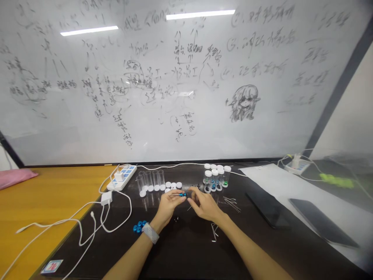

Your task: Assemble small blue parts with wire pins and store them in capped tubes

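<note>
My left hand (168,207) and my right hand (204,206) meet over the dark tabletop (186,249). Both pinch a small object with a blue piece (182,194) held between their fingertips. Several empty clear vials (150,181) with loose white caps (171,186) stand just beyond my left hand. Capped vials (216,178) holding coloured bits stand beyond my right hand. A cluster of blue beads (139,226) lies by my left wrist, which wears a pale band. Thin metal pins (231,203) lie to the right of my right hand.
A white power strip (122,177) with white cables (96,221) sits at the left, partly over the orange table section (35,202). A white sheet (279,186) and two dark flat devices (320,221) lie at the right. A scribbled whiteboard (175,77) stands behind.
</note>
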Demonstrator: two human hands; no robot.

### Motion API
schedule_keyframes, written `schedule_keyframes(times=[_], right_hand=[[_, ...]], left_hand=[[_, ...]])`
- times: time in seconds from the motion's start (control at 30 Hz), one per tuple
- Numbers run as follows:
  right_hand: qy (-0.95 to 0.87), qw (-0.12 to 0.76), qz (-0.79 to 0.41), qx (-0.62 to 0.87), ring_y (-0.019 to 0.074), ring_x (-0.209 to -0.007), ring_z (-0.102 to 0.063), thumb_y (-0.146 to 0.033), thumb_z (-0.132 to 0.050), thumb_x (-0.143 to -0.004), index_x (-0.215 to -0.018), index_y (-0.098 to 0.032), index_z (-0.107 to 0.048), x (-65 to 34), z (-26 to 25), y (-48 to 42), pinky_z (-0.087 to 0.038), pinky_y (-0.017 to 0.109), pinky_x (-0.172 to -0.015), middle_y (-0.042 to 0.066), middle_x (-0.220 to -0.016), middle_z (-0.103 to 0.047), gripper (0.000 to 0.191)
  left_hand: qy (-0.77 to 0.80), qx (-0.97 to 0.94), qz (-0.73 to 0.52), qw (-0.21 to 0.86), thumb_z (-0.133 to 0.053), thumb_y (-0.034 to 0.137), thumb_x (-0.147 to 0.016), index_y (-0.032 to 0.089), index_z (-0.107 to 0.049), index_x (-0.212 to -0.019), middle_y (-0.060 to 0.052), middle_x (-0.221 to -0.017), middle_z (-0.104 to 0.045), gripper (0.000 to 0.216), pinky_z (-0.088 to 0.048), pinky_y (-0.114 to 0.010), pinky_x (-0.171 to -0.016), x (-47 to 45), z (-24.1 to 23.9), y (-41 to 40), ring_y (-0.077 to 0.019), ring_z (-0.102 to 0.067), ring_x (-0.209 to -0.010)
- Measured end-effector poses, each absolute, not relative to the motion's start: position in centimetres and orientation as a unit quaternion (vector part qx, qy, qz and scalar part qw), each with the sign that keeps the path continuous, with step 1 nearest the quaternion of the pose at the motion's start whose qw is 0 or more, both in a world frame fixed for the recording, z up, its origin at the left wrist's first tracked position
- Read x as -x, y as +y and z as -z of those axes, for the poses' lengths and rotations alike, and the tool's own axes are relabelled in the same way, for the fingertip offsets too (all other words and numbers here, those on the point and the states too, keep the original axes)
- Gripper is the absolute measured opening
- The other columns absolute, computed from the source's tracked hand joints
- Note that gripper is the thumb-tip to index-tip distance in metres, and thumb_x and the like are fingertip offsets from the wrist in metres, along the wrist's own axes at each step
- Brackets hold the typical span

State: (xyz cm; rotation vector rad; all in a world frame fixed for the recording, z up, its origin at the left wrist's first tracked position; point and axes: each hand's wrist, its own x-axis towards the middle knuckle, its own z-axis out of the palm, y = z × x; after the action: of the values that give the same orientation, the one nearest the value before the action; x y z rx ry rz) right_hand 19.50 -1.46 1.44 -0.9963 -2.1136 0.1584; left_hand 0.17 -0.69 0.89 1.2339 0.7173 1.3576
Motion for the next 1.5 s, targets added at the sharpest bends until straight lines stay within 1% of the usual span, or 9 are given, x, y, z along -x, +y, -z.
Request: schedule_keyframes(times=[0.13, 0.3, 0.47, 0.67, 0.83, 1.0, 1.2, 1.37, 1.5], right_hand=[[-0.836, 0.387, -0.042, 0.388, 0.0181, -0.076, -0.065, -0.029, -0.035, -0.103, -0.100, -0.022, -0.059, -19.46, -1.26, -1.31, -0.044, 0.027, -0.068, 0.003, -0.083, -0.067, 0.025], [-0.825, 0.396, -0.049, 0.399, 0.0162, -0.064, -0.062, -0.034, -0.049, -0.098, -0.123, -0.021, -0.050, -19.49, -1.08, -1.23, -0.043, 0.026, -0.062, 0.000, -0.079, -0.065, 0.029], [-0.837, 0.385, -0.035, 0.387, 0.0185, -0.079, -0.066, -0.029, -0.033, -0.104, -0.103, -0.022, -0.060, -19.38, -1.31, -1.30, -0.044, 0.027, -0.070, 0.004, -0.087, -0.068, 0.028], [-0.829, 0.395, -0.046, 0.392, 0.0162, -0.064, -0.063, -0.033, -0.047, -0.099, -0.123, -0.020, -0.050, -19.46, -1.32, -1.41, -0.043, 0.025, -0.062, 0.000, -0.078, -0.066, 0.028], [-0.832, 0.397, -0.025, 0.386, 0.0179, -0.078, -0.066, -0.027, -0.033, -0.104, -0.104, -0.021, -0.059, -19.41, -1.22, -1.23, -0.044, 0.026, -0.069, 0.004, -0.085, -0.068, 0.027], [-0.825, 0.405, -0.033, 0.392, 0.0167, -0.065, -0.064, -0.033, -0.047, -0.098, -0.124, -0.020, -0.051, -19.49, -0.96, -1.14, -0.044, 0.025, -0.062, 0.001, -0.078, -0.067, 0.028], [-0.827, 0.405, -0.026, 0.389, 0.0178, -0.078, -0.067, -0.027, -0.037, -0.102, -0.105, -0.022, -0.061, -19.39, -1.19, -1.24, -0.045, 0.026, -0.070, 0.004, -0.087, -0.070, 0.024], [-0.827, 0.402, -0.041, 0.391, 0.0164, -0.066, -0.064, -0.030, -0.049, -0.098, -0.123, -0.020, -0.053, -19.47, -1.23, -1.28, -0.044, 0.025, -0.063, 0.001, -0.079, -0.067, 0.027], [-0.833, 0.396, -0.028, 0.385, 0.0174, -0.074, -0.065, -0.029, -0.039, -0.102, -0.102, -0.021, -0.060, -19.38, -1.32, -1.37, -0.044, 0.026, -0.067, 0.003, -0.083, -0.068, 0.023]], left_hand=[[0.305, -0.522, -0.575, 0.551, -0.087, 0.025, -0.064, 0.016, -0.074, -0.092, -0.008, -0.095, -0.076, 0.032, -0.053, -0.031, -0.086, -0.16, -0.76, -0.65, -0.0199, -0.070, -0.087], [0.301, -0.529, -0.573, 0.549, -0.086, 0.024, -0.066, 0.016, -0.074, -0.092, -0.009, -0.094, -0.076, 0.030, -0.053, -0.031, -0.085, -0.11, -0.70, -0.68, -0.0207, -0.070, -0.089], [0.304, -0.529, -0.575, 0.545, -0.087, 0.024, -0.065, 0.016, -0.074, -0.092, -0.009, -0.095, -0.076, 0.031, -0.053, -0.031, -0.086, -0.11, -0.72, -0.67, -0.0206, -0.070, -0.089], [0.301, -0.527, -0.575, 0.549, -0.087, 0.025, -0.065, 0.015, -0.074, -0.091, -0.008, -0.094, -0.076, 0.031, -0.053, -0.030, -0.084, -0.16, -0.69, -0.65, -0.0199, -0.070, -0.088], [0.304, -0.527, -0.573, 0.549, -0.087, 0.024, -0.065, 0.015, -0.074, -0.093, -0.008, -0.095, -0.076, 0.032, -0.052, -0.031, -0.085, -0.13, -0.70, -0.71, -0.0197, -0.070, -0.088], [0.301, -0.528, -0.573, 0.549, -0.087, 0.025, -0.065, 0.015, -0.074, -0.091, -0.008, -0.094, -0.076, 0.031, -0.053, -0.031, -0.085, -0.15, -0.72, -0.67, -0.0203, -0.070, -0.088], [0.305, -0.525, -0.574, 0.550, -0.087, 0.023, -0.065, 0.015, -0.074, -0.092, -0.008, -0.095, -0.076, 0.031, -0.052, -0.030, -0.084, -0.10, -0.52, -0.53, -0.0193, -0.070, -0.088], [0.296, -0.527, -0.575, 0.552, -0.086, 0.022, -0.065, 0.015, -0.074, -0.092, -0.008, -0.094, -0.075, 0.030, -0.052, -0.030, -0.085, -0.10, -0.48, -0.48, -0.0193, -0.070, -0.088], [0.297, -0.528, -0.573, 0.552, -0.086, 0.022, -0.066, 0.015, -0.074, -0.092, -0.008, -0.095, -0.075, 0.030, -0.052, -0.029, -0.085, -0.13, -0.51, -0.51, -0.0190, -0.070, -0.089]])
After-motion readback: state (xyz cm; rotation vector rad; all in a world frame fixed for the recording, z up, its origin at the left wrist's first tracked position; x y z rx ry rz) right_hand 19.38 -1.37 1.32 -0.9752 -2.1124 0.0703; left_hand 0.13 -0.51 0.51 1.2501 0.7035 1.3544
